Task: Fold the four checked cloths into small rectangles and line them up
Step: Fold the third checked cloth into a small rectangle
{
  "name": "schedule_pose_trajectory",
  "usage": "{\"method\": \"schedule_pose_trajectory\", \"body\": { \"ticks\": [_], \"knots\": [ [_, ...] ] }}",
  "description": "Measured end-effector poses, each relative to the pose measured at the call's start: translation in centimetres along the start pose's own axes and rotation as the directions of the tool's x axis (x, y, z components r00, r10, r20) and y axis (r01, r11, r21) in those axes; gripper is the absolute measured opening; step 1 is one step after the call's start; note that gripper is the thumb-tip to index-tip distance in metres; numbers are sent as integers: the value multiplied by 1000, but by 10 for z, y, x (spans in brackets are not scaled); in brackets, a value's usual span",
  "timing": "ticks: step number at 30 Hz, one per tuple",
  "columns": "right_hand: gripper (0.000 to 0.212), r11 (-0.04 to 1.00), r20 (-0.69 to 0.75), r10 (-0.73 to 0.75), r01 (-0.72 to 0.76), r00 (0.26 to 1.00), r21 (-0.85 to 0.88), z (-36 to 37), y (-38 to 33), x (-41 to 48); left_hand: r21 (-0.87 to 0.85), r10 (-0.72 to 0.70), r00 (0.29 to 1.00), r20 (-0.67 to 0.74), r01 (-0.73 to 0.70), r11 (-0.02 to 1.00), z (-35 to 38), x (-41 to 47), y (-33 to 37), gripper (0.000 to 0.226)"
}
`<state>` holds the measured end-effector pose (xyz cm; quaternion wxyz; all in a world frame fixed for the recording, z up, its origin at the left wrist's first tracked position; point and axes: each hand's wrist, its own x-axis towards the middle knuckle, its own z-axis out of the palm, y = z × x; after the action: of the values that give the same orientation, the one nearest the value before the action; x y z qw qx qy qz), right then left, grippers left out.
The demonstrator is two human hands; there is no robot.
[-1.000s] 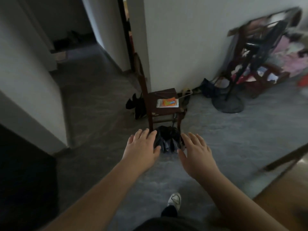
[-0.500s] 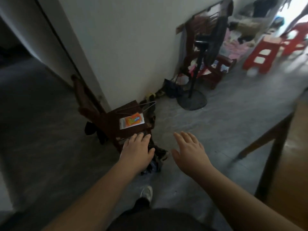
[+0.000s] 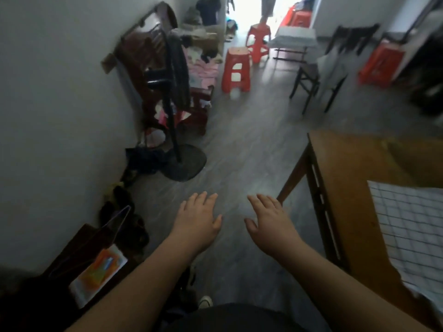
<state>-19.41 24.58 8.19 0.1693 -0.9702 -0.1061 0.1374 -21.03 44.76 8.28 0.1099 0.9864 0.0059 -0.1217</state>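
Head view, blurry. Left hand [image 3: 199, 221] and right hand [image 3: 271, 221] are both stretched out ahead, palms down, with fingers straight and slightly spread. Neither hand holds or touches anything. They hang side by side with a gap between them over the grey floor [image 3: 242, 144]. One checked cloth [image 3: 412, 231] is in view, white with a dark grid. It lies spread on the wooden table [image 3: 347, 168] at the right and is cut off by the frame edge; its near part seems to drape over the table edge, hard to tell. The cloth is well apart from both hands, and the right hand is the closer one, just left of the table leg. No other checked cloths can be made out. At lower left is a dark wooden chair [image 3: 72, 255] with an orange packet [image 3: 100, 274] on its seat and a wire hanger [image 3: 117, 221] by it. A standing fan [image 3: 178, 130] on a round base stands against the white wall [image 3: 60, 104], with a cluttered dark wooden rack behind it. Red stools [image 3: 236, 68] stand further back near a bright doorway. A white shoe [image 3: 205, 301] shows at bottom centre between the forearms.
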Motion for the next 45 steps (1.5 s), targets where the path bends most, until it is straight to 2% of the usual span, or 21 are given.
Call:
{"method": "schedule_pose_trajectory", "body": {
  "ticks": [4, 7, 13, 20, 25, 30, 34, 37, 42, 45],
  "knots": [
    [66, 977, -56, 197, -191, 979, 100, -18, 33, 20, 49, 182, 982, 42, -184, 982, -12, 77, 36, 69],
    [66, 931, -85, 343, -326, 936, 165, -32, 78, 24, 85, 333, 938, 96, -341, 936, -14, 124, 82, 69],
    [65, 796, -142, 587, -536, 797, 280, -50, 187, 21, 91, 579, 794, 184, -600, 795, 2, 203, 205, 65],
    [66, 589, -98, 787, -695, 609, 412, -56, 318, 7, 90, 737, 582, 343, -802, 591, 46, 268, 358, 64],
    [65, 423, 4, 876, -772, 483, 474, -43, 371, -9, 90, 758, 409, 509, -901, 425, 76, 286, 436, 64],
    [63, 245, 103, 931, -808, 350, 536, -14, 377, -26, 30, 738, 250, 627, -954, 298, 115, 287, 493, 63],
    [65, 92, 196, 949, -814, 245, 574, 10, 370, -36, 36, 724, 162, 671, -982, 186, 151, 290, 520, 64],
    [66, 45, 202, 961, -825, 190, 563, 20, 362, -41, 54, 692, 94, 716, -995, 79, 171, 300, 527, 64],
    [61, -60, 221, 972, -838, 73, 542, 26, 346, -41, 50, 657, 25, 753, -999, -20, 180, 323, 525, 62],
    [62, -116, 240, 971, -860, 8, 497, 24, 341, -30, 17, 674, -50, 737, -996, -92, 178, 343, 523, 61]
  ]
}}
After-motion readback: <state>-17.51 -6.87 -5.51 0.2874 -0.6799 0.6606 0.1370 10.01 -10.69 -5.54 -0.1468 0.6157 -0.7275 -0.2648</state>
